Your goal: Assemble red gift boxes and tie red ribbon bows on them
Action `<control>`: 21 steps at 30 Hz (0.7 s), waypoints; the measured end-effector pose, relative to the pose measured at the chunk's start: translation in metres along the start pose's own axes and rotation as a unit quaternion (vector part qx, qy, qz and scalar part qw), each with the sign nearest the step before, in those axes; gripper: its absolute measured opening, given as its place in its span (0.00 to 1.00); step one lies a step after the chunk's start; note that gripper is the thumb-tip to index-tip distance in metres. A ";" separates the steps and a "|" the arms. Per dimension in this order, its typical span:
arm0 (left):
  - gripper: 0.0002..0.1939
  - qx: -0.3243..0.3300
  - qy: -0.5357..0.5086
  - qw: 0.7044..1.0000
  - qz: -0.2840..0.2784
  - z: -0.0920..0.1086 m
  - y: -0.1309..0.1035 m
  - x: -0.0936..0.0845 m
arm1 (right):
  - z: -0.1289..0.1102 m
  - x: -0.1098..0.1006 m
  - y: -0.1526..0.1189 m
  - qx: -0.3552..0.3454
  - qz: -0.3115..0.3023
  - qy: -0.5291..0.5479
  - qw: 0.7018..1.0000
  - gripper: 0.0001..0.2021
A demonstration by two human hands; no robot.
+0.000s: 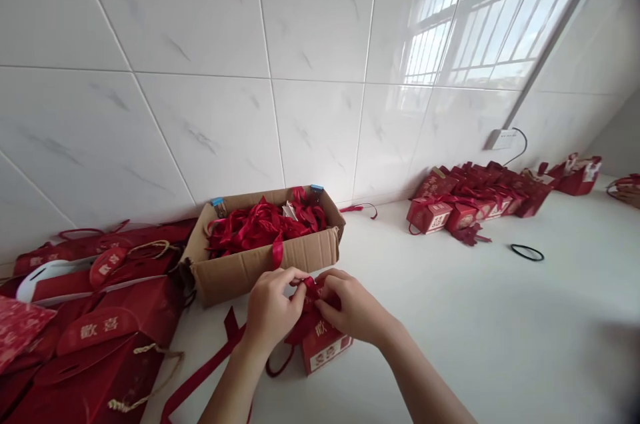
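Observation:
A small red gift box (326, 345) with gold characters and a white printed panel stands on the white table in front of me. At its top, my left hand (277, 301) pinches a red ribbon (311, 285) between thumb and fingers. My right hand (350, 307) is closed on the same ribbon from the other side, its fingers bent over the box top. A long ribbon tail (205, 367) runs out to the left under my left forearm. Part of the box and the ribbon is hidden behind my fingers.
A cardboard box (265, 269) full of red ribbons stands just behind my hands. Large red gift bags (100, 337) with rope handles lie at left. Several small red boxes (430, 216) are grouped along the tiled wall at right, with a black ring (527, 252) before them.

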State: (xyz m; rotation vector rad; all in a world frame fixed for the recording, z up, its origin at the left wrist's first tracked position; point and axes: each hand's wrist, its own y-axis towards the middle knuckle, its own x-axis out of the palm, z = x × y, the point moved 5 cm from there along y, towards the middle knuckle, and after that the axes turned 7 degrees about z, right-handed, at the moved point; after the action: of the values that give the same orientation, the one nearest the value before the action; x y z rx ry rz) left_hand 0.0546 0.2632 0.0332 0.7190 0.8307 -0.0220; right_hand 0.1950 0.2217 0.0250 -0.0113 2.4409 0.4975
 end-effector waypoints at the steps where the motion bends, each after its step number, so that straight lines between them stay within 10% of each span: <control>1: 0.08 0.002 0.005 1.000 0.006 -0.001 0.000 0.000 | 0.000 0.000 0.001 0.001 0.002 -0.007 1.000 0.08; 15: 0.06 -0.064 -0.048 0.994 -0.074 -0.005 0.006 0.012 | 0.000 -0.002 0.002 0.000 -0.029 -0.074 0.997 0.07; 21: 0.13 0.029 -0.088 0.990 -0.104 0.027 0.001 -0.026 | -0.008 0.001 -0.010 -0.038 -0.146 -0.157 0.976 0.35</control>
State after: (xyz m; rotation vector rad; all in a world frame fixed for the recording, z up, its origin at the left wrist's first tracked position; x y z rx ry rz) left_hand 0.0552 0.2419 0.0639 0.6727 0.7339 -0.2942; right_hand 0.1906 0.2094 0.0264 -0.2979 2.0643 0.4221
